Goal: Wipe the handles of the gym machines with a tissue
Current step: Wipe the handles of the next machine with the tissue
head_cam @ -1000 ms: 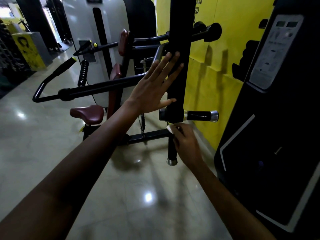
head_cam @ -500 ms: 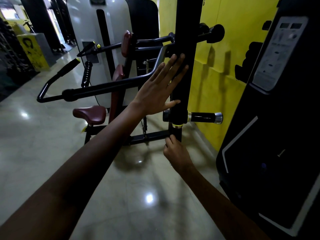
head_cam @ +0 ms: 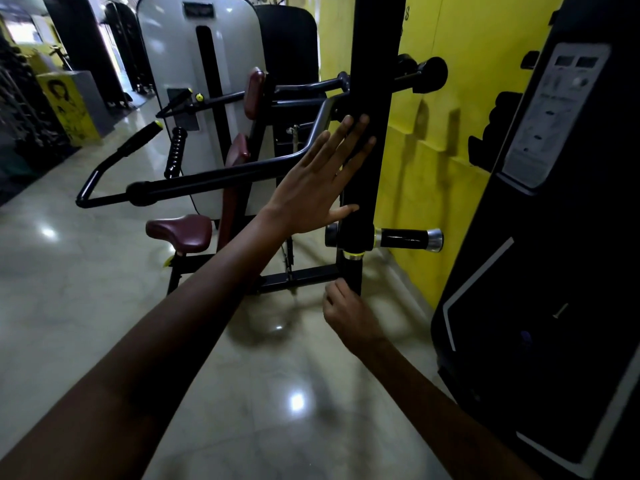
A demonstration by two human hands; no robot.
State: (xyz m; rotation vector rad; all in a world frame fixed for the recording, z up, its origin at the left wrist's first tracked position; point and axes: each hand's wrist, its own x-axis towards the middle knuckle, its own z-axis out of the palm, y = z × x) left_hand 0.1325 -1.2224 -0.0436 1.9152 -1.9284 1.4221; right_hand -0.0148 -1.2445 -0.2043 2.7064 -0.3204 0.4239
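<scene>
Gym machine's black upright post (head_cam: 372,81) fills the middle, yellow wall (head_cam: 467,98) behind it. Left hand (head_cam: 311,192) lies flat on the post, fingers straight. Right hand (head_cam: 346,315) is curled round the downward handle (head_cam: 354,275). Tissue isn't visible, maybe hidden in that grip.

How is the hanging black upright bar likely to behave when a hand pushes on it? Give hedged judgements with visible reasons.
The black upright bar is probably stiff: thick, straight metal, unbent under the flat left hand. It may swing, since its foot seems off the floor. The vertical handle the right hand grips probably moves with it.
</scene>
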